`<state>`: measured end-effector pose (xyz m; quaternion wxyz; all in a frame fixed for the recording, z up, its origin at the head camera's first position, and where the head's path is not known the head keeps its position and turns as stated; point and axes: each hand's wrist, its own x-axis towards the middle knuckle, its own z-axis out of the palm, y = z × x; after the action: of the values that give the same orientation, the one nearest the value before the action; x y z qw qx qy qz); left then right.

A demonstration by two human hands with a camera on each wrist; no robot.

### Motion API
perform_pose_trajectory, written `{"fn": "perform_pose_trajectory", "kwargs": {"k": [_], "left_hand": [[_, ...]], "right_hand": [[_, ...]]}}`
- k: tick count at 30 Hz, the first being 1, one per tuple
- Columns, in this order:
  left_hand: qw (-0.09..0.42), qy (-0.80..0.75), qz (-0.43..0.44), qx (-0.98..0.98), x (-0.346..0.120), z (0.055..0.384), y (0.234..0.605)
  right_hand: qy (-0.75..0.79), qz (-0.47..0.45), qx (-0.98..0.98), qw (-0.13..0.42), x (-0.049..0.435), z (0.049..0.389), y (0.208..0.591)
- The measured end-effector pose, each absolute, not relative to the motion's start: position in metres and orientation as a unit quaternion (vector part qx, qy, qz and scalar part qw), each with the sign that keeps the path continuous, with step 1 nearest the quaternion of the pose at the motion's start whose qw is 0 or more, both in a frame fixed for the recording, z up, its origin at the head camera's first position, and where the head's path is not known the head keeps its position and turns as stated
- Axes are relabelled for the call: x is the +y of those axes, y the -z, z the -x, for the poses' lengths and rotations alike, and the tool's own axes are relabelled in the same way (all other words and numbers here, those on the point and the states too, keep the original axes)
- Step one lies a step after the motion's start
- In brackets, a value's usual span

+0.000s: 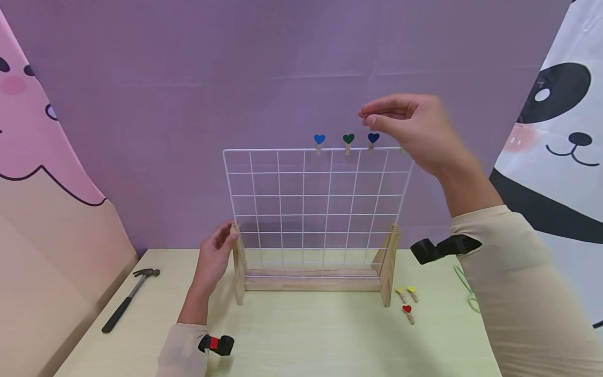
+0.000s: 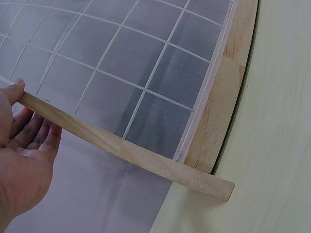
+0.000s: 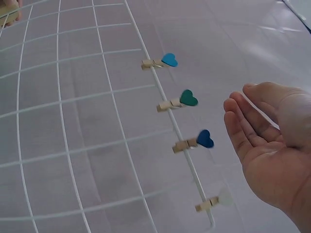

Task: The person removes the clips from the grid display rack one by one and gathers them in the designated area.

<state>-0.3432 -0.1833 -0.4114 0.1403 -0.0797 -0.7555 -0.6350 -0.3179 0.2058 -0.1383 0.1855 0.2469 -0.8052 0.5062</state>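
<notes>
A white wire grid panel (image 1: 317, 195) stands upright in a wooden stand (image 1: 313, 284). Thumb and fingers of my left hand (image 1: 216, 254) grip the top of the stand's left side post (image 2: 131, 148). Along the grid's top wire sit heart clothespins: light blue (image 3: 167, 60), green (image 3: 188, 98), dark blue (image 3: 205, 139) and a pale one (image 3: 214, 201) near the right corner. Above the dark blue clothespin, my right hand (image 1: 414, 125) hovers with nothing in it, fingers gently bent and apart from the wire. In the head view this hand mostly covers the pale clothespin.
Two yellow clothespins (image 1: 412, 294) and a red heart clothespin (image 1: 408, 312) lie on the table right of the stand. Farther right is a green-handled object (image 1: 471, 298), partly behind the right sleeve. A claw hammer (image 1: 129, 301) lies at the left. Purple cloth (image 1: 188, 131) hangs behind.
</notes>
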Motion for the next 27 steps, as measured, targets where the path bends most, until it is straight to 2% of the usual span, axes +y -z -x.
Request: {"fn": "perform_pose_trajectory", "kwargs": {"k": [8, 27], "left_hand": [[0.142, 0.641, 0.083, -0.750, -0.183, 0.343, 0.411], [0.139, 0.637, 0.081, -0.754, -0.185, 0.343, 0.410]], "right_hand": [[-0.526, -0.236, -0.804, 0.144, 0.189, 0.328, 0.131], [-0.474, -0.231, -0.841, 0.119, 0.154, 0.340, 0.133]]}}
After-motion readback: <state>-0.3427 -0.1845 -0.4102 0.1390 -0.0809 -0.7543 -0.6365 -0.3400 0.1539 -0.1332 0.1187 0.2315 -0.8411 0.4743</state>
